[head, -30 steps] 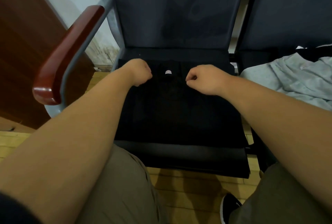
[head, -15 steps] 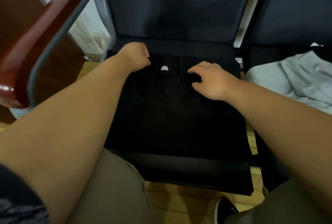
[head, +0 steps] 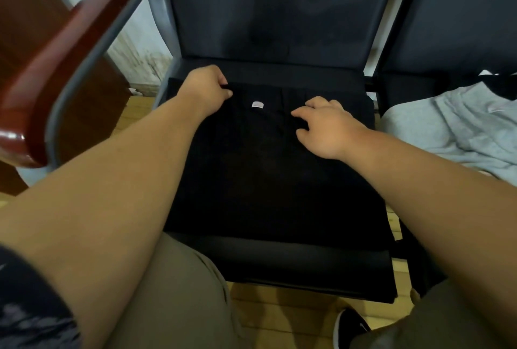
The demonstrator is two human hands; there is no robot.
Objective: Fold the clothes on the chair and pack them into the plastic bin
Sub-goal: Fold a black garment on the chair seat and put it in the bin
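Observation:
A black garment point(head: 268, 169) lies flat on the dark chair seat point(head: 279, 270), a small white label point(head: 257, 104) near its far edge. My left hand point(head: 205, 92) pinches the far left edge of the black garment, fingers curled round the fabric. My right hand point(head: 326, 127) rests on the garment to the right of the label, fingers loosely spread and bent, fingertips touching the cloth. No plastic bin is in view.
A grey garment point(head: 458, 130) lies crumpled on the neighbouring chair at the right, with a bit of black cloth point(head: 500, 86) behind it. A red-brown wooden armrest point(head: 64, 57) juts out at the left. Wooden floor and my knees fill the bottom.
My right hand has let go of the garment's edge, opened and moved slightly nearer on the cloth. My left hand keeps its pinch. The camera has moved closer.

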